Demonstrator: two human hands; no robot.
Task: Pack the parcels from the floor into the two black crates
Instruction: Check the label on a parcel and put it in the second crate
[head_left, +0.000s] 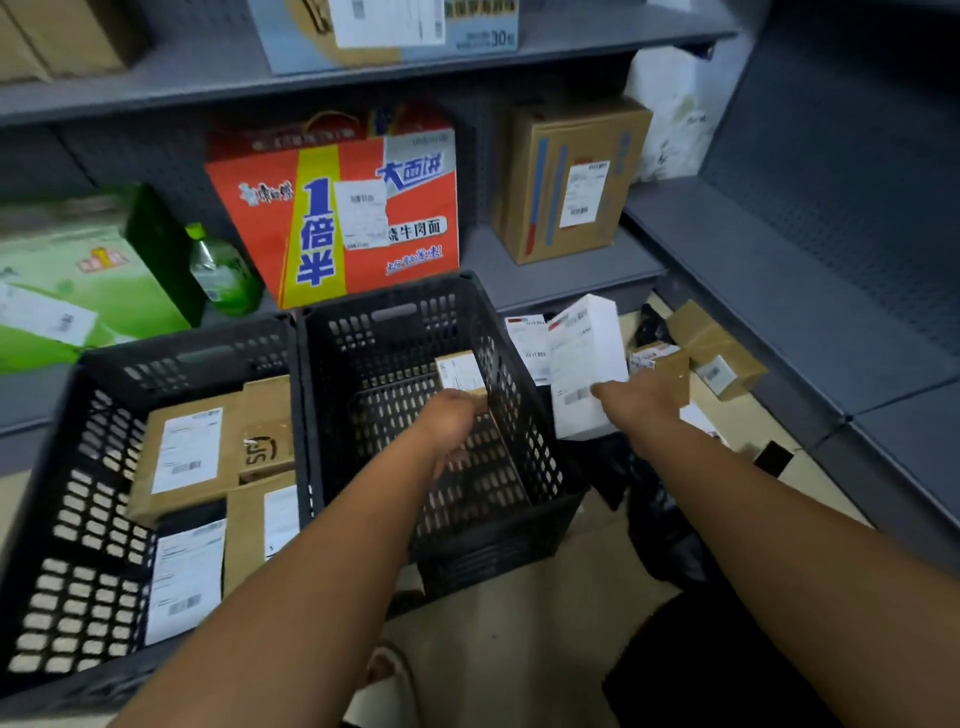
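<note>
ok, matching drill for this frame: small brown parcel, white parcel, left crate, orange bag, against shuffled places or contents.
1. small brown parcel
2. white parcel
3. left crate
4. orange bag

A. stands on the shelf behind the crates
B. gripped by the right hand, beside the right crate
C. holds several labelled parcels
D. gripped by the left hand, inside the right crate

Pairs: 1-D, 2-B, 3-C, 4-A

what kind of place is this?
Probably a parcel pickup point or stockroom: grey metal shelves holding a labelled cardboard box, two black crates on the floor, loose labelled parcels beside them.
</note>
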